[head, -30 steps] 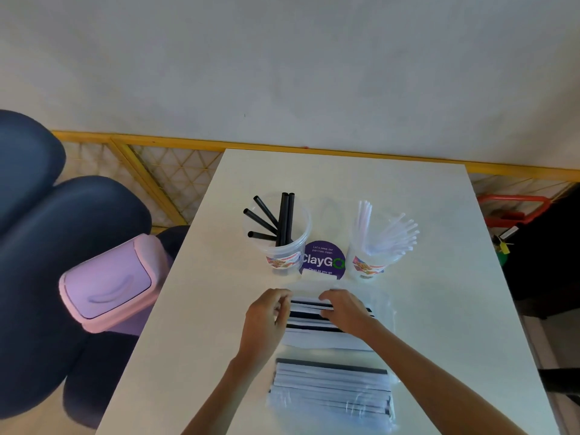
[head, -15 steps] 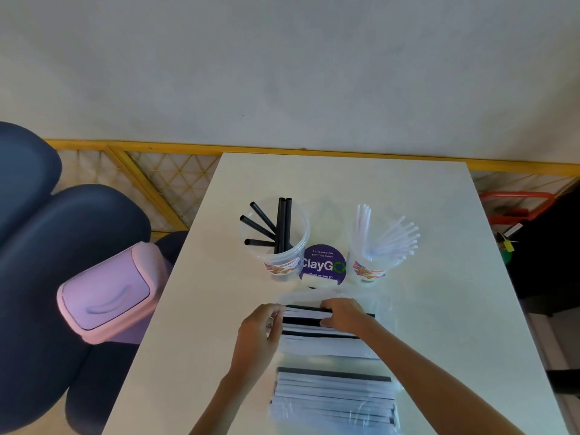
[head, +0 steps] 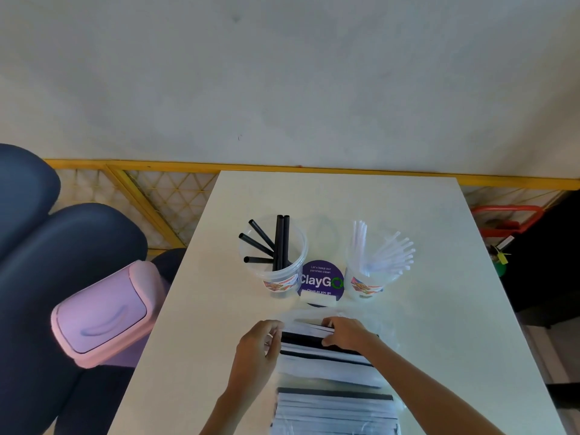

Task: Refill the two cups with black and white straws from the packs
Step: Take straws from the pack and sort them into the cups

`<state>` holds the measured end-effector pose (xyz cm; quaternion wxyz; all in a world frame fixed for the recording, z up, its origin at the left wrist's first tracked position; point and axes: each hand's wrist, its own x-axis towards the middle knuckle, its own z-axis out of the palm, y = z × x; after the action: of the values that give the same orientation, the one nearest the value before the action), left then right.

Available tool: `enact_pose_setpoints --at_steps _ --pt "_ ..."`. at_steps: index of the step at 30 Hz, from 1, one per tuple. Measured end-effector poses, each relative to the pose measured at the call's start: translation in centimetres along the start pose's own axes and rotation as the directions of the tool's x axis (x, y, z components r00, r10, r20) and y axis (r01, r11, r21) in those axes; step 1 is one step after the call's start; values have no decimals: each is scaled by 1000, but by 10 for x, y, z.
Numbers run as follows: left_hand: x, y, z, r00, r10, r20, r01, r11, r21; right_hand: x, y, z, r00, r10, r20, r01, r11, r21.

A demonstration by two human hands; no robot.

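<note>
Lying across the near middle of the white worktop [head: 408, 221], a clear pack of wrapped straws [head: 326, 356] is being handled by both hands. Its left end is being pinched by the left hand [head: 260, 346], whose fingers [head: 276, 331] are being curled closed around the plastic edge. The top of the same pack is being pressed by the right hand [head: 348, 334], with its fingers [head: 329, 323] bent over a black straw [head: 301, 338] inside; whether that straw is being gripped or only held down cannot be told. A second pack [head: 335, 412] is being left untouched just nearer the person, at the bottom edge of the view.

Further back, two clear cups are being kept apart by a round purple sign [head: 320, 282] standing between them. The left cup [head: 276, 271] is being filled with only a few black straws [head: 281, 243], leaning in different directions. The right cup [head: 367, 277] is being filled with white straws [head: 386, 252], fanned toward the right.

Beside the worktop on the left, a pink bin [head: 103, 312] is being propped against a dark blue chair [head: 47, 277].
</note>
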<state>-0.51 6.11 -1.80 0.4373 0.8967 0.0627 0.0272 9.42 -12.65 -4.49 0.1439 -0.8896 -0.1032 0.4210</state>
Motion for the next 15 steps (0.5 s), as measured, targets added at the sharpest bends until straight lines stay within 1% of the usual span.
enact_pose_setpoints --at_steps 3,5,9,12,15 --pt "0 0 0 1000 -9 14 8 1000 1 -2 1 -2 1000 0 -12 1 999 54" --pt "2 1 0 1000 -8 21 8 1000 12 -3 2 -3 1000 -4 -16 5 998 56" --pt "5 3 0 1000 -22 21 21 1000 19 -10 3 -1 998 -26 -51 27 999 24" --pt "6 7 -2 999 -31 25 30 999 45 -19 2 -3 991 -82 -105 78 996 -46" --pt "7 11 -4 998 -50 25 48 996 78 -29 1 -7 984 -121 -133 115 992 -56"
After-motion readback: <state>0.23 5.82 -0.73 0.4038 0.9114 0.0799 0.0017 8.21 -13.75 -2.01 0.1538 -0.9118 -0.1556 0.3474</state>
